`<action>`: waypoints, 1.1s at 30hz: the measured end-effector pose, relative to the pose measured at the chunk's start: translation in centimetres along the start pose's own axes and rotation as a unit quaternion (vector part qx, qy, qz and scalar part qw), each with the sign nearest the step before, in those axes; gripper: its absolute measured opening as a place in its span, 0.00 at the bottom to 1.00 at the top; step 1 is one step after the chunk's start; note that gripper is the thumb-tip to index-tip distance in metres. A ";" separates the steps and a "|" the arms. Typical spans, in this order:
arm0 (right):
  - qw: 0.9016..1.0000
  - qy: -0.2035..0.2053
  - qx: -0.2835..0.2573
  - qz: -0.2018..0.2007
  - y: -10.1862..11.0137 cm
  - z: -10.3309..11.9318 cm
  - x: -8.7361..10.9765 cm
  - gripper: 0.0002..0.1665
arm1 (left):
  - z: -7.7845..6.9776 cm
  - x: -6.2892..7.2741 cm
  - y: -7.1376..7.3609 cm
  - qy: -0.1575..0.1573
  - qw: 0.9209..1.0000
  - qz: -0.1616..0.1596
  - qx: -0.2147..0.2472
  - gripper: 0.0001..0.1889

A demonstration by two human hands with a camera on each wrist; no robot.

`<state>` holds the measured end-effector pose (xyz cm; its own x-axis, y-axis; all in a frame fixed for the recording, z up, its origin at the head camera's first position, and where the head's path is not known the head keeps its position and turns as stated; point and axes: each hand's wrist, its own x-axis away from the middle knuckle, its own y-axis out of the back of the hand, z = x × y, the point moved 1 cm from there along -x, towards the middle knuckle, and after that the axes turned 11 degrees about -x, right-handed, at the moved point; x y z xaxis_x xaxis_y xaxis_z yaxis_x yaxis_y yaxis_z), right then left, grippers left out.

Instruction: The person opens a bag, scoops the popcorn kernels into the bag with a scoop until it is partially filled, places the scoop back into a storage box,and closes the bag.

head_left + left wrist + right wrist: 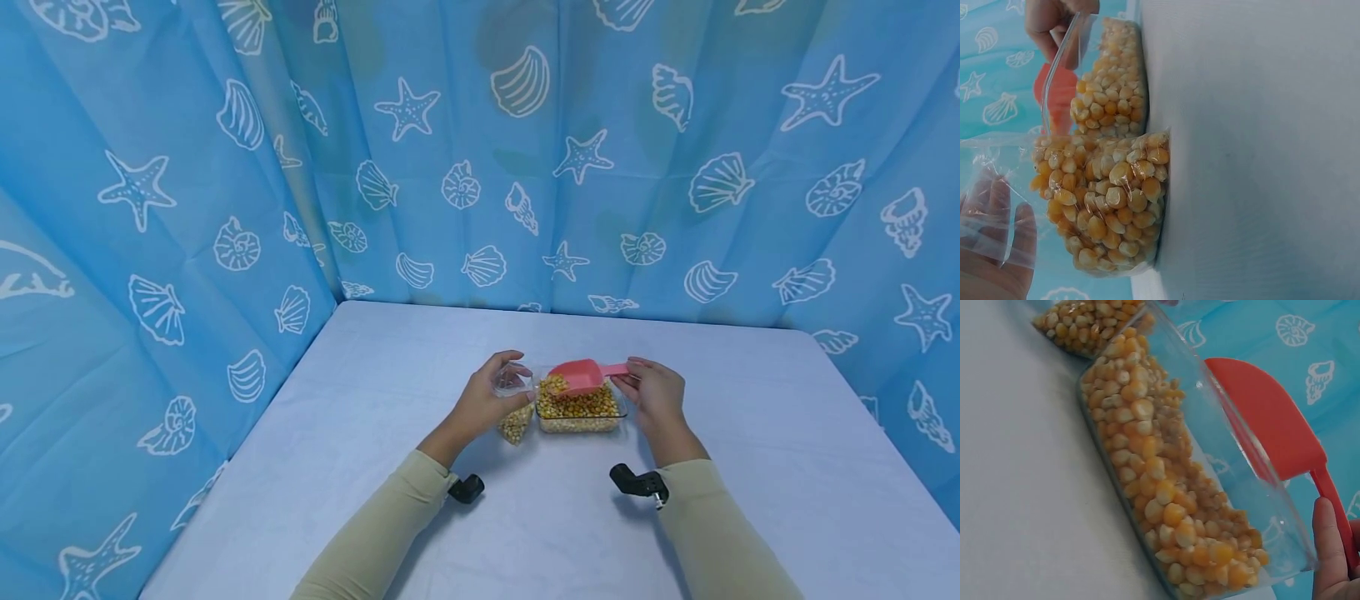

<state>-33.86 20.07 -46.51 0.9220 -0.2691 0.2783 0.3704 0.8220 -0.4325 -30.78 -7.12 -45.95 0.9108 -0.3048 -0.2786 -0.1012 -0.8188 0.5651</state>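
A clear plastic bag (515, 425) partly filled with corn kernels (1110, 206) stands on the table, left of a glass container (581, 427). My left hand (486, 398) holds the bag's upper part, thumb and fingers curved round its spread mouth. With my right hand (654, 393) I pinch the handle of a red scoop (583, 377). The scoop is above the container, its front end toward the bag, with some kernels (557, 384) at that end. More kernels (1147, 469) lie in the glass container, sloping unevenly along its length.
A white-covered table (555, 533) lies under everything. Blue curtains (480, 167) with shell and starfish prints rise behind it and at the left. Black wrist cameras (637, 481) sit on both of my wrists.
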 end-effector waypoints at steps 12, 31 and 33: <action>0.997 0.038 -0.057 0.019 -1.1 3.1 1.4 0.26 | -0.4 0.0 -0.1 0.019 1.000 0.008 0.007 0.34; 0.993 0.095 -0.008 0.073 -4.4 4.3 4.1 0.21 | -0.4 0.0 -0.5 0.020 1.000 0.012 0.005 0.34; 0.992 0.102 0.001 0.077 -4.5 4.3 4.3 0.21 | -0.4 0.0 -0.6 0.022 1.000 0.014 0.004 0.35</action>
<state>-32.01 17.37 -39.69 0.9712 -0.2366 0.0291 0.2236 0.8621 -0.4547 -30.61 -6.47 -45.99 0.9244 -0.3062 -0.2272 -0.1309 -0.8145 0.5653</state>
